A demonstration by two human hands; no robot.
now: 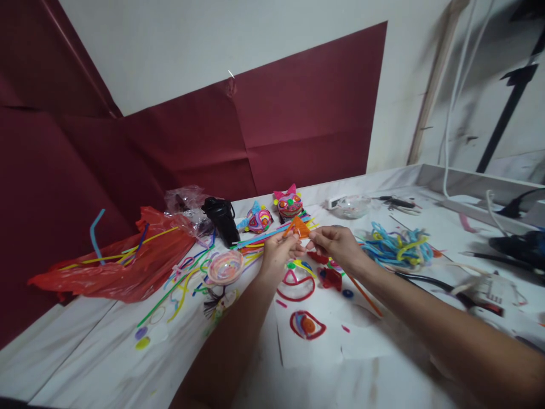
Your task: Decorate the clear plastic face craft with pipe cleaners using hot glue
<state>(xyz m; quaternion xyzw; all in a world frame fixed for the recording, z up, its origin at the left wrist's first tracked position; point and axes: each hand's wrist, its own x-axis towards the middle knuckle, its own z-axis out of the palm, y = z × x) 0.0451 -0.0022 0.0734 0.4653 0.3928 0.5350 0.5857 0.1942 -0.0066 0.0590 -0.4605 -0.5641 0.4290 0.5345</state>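
Observation:
An orange triangular piece is held up over the middle of the table; its material is too blurred to tell. My left hand pinches its lower left side, while the fingers of my right hand close on its right corner. Below them, on white paper, lie a red curved outline and a red eye-shaped outline with an orange round centre. Small red pieces and an orange stick lie by my right wrist.
Two colourful animal-face figures stand at the back. To the left are a red plastic bag, a black case, a bowl and loose pipe cleaners. A blue-yellow bundle, cables and a power strip lie on the right.

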